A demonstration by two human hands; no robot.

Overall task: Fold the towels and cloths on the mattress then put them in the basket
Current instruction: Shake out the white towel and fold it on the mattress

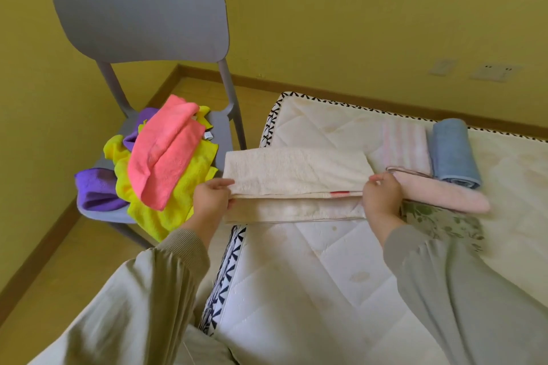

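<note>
A cream towel (293,175) lies across the near left corner of the white mattress (311,275), its upper layer turned over the lower one. My left hand (212,201) pinches the fold at the towel's left end. My right hand (382,198) pinches it at the right end. Beyond my right hand lie a folded pink towel (444,197), a pink striped towel (403,145) and a rolled blue towel (452,154). A green leaf-patterned cloth (439,222) shows under the pink towel. No basket is in view.
A grey chair (142,24) stands left of the mattress, against the yellow wall. On its seat sits a loose heap of cloths: a pink one (163,154), yellow ones (166,204) and purple ones (95,190). Wooden floor runs along the left.
</note>
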